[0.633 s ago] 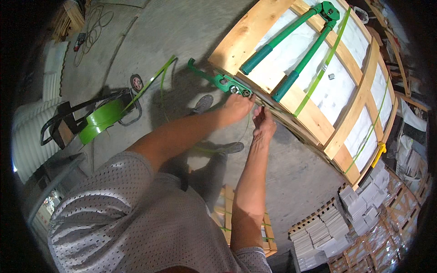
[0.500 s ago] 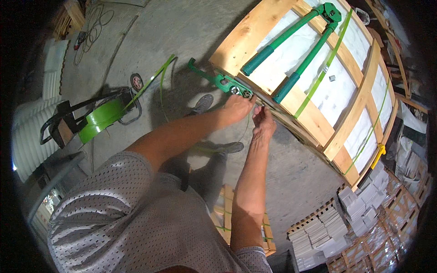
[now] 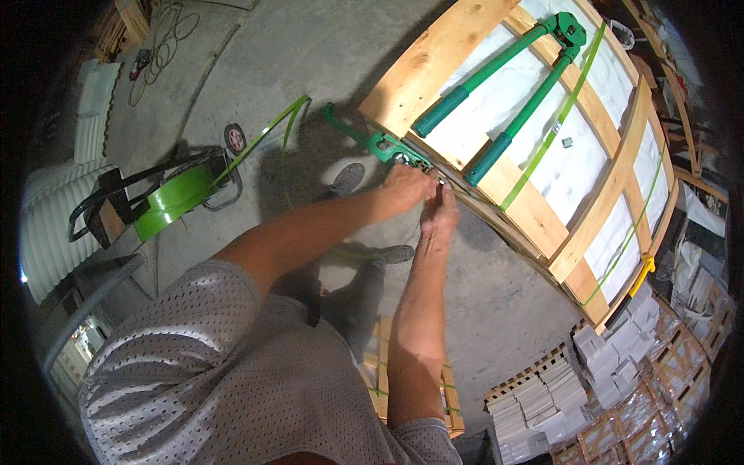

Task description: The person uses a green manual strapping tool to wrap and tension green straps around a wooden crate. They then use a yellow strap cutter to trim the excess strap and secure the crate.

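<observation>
1. Reaching forward over the near edge of the wooden crate [image 3: 465, 85], both hands are meeting at the green strap tensioner [image 3: 384, 145].
2. The left hand [image 3: 408, 186] is resting against the tensioner body, fingers curled around the tool's near end; how tightly it is closing cannot be told, since the fingertips are hidden behind the hand.
3. The right hand [image 3: 440, 215] is lying just beside the left hand, fingers pinched together at the crate edge; whatever it is pinching is too small to make out.
4. The tensioner is sitting on the crate's near corner, its handle pointing away toward the concrete floor [image 3: 325, 54].
5. A green plastic strap [image 3: 267, 132] is running from the tensioner area across the floor to the strap reel [image 3: 174, 198], which is standing on its wheeled dispenser cart well apart from the crate.
6. A long-handled green sealer tool [image 3: 504, 77] is lying on top of the crate, its two handles spread apart over the white wrapped load [image 3: 573, 167].
7. A second band of green strap [image 3: 554, 128] is crossing the crate top beside the sealer tool.
</observation>
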A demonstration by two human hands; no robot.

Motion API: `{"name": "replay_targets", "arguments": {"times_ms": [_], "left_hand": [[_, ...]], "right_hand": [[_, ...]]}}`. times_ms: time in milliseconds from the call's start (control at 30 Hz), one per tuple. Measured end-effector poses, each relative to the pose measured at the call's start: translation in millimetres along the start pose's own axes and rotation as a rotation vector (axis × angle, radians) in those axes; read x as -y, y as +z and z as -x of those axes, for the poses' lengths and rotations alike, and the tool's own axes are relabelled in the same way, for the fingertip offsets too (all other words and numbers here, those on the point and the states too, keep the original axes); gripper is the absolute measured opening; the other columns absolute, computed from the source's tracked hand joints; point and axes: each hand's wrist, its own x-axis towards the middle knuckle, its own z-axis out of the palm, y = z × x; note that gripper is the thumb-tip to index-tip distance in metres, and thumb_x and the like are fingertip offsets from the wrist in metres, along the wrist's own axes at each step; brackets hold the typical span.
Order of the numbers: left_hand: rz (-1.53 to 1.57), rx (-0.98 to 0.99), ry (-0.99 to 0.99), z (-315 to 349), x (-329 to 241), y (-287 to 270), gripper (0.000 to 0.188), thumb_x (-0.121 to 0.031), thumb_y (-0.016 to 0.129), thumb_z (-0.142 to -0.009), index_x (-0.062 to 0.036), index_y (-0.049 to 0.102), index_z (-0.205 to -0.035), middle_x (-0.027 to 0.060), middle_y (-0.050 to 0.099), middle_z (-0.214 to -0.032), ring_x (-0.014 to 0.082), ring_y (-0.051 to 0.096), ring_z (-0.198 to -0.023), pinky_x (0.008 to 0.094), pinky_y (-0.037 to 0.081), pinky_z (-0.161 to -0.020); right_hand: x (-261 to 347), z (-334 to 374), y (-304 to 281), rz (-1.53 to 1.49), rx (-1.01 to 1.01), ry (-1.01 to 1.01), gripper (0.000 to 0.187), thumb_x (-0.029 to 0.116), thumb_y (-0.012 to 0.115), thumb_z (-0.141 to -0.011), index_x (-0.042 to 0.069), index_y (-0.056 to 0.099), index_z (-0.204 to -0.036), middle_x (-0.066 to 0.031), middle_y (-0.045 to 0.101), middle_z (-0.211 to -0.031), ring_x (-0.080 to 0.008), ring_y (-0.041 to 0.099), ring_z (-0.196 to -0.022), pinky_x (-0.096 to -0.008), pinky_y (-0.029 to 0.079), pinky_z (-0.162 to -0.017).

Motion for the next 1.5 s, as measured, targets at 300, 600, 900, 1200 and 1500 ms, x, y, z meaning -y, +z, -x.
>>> {"name": "replay_targets", "arguments": {"times_ms": [300,600,900,1200,1500], "left_hand": [[0.024,-0.055,-0.039,5,-5,-9,0.03,-0.027,0.051,-0.09,-0.0102,0.061,-0.112,0.0132,0.07,-0.085,0.0321,0.069,-0.078,0.0467,0.052,-0.07],[0.308,-0.274,0.02,103,36,33,0.031,-0.029,0.052,-0.094,-0.0026,0.062,-0.106,0.0227,0.065,-0.087,0.0416,0.063,-0.078,0.0495,0.05,-0.069],[0.628,0.623,-0.202,182,12,118,0.049,-0.041,0.05,-0.095,0.0015,0.053,-0.119,0.0203,0.061,-0.105,0.035,0.059,-0.101,0.0458,0.046,-0.084],[0.355,0.548,-0.097,210,60,74,0.032,-0.034,0.054,-0.087,-0.005,0.068,-0.086,0.0163,0.066,-0.095,0.0296,0.064,-0.09,0.0458,0.051,-0.073],[0.124,0.033,0.16,246,113,36,0.018,-0.022,0.056,-0.084,-0.0084,0.066,-0.088,0.0136,0.063,-0.09,0.028,0.064,-0.087,0.0419,0.051,-0.067]], "right_hand": [[-10,-1,-5,0.123,0.095,-0.041,0.03,0.013,0.061,-0.09,-0.008,0.058,-0.112,-0.0145,0.064,-0.107,-0.0259,0.061,-0.099,-0.0372,0.047,-0.091],[5,75,-43,0.594,-0.218,-0.236,0.028,0.025,0.062,-0.091,-0.002,0.061,-0.097,-0.01,0.067,-0.085,-0.0184,0.064,-0.08,-0.0313,0.05,-0.071],[123,104,73,0.69,0.175,-0.464,0.027,0.024,0.06,-0.093,-0.003,0.062,-0.095,-0.0096,0.064,-0.083,-0.0167,0.061,-0.074,-0.0296,0.051,-0.068],[185,-40,176,1.571,-0.148,-0.979,0.042,0.024,0.069,-0.08,-0.011,0.06,-0.1,-0.0209,0.066,-0.096,-0.0251,0.066,-0.085,-0.0356,0.051,-0.077],[220,-103,208,0.698,0.017,0.026,0.036,0.039,0.059,-0.093,0.016,0.046,-0.068,0.0055,0.032,-0.056,-0.0107,0.032,-0.044,-0.0258,0.027,-0.037]]}}
